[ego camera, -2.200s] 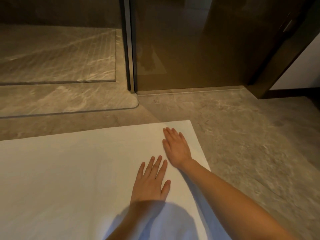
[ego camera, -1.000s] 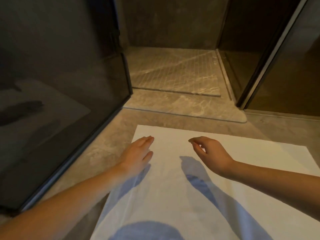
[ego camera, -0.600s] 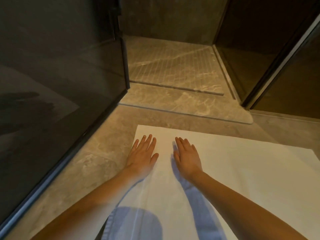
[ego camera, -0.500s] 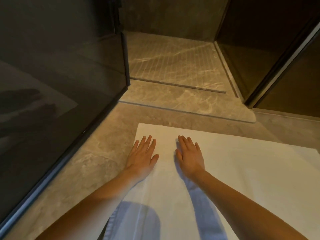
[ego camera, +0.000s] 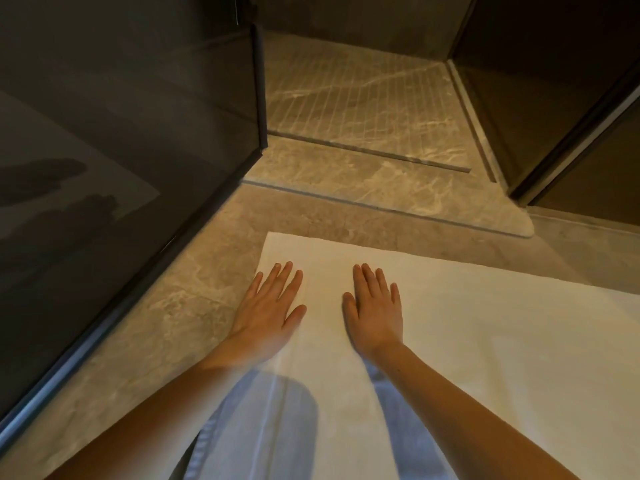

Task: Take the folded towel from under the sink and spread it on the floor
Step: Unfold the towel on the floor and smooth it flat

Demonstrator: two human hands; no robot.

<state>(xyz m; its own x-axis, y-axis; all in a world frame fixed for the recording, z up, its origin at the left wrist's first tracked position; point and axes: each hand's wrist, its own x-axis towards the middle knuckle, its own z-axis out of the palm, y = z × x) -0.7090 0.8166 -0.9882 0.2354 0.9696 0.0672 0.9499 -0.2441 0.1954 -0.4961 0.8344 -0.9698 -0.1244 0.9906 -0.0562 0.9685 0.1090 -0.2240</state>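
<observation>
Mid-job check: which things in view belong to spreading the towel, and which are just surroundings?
Part of the job:
- white towel, unfolded flat
- floor beneath it
- left hand and right hand, palms flat on the towel's near-left end

Just surroundings:
- dark glass panel on the left
- shower floor behind the raised sill
- dark door frame on the right

Towel [ego camera: 467, 341] matt white cloth; floor [ego camera: 180, 317] polished marble.
</observation>
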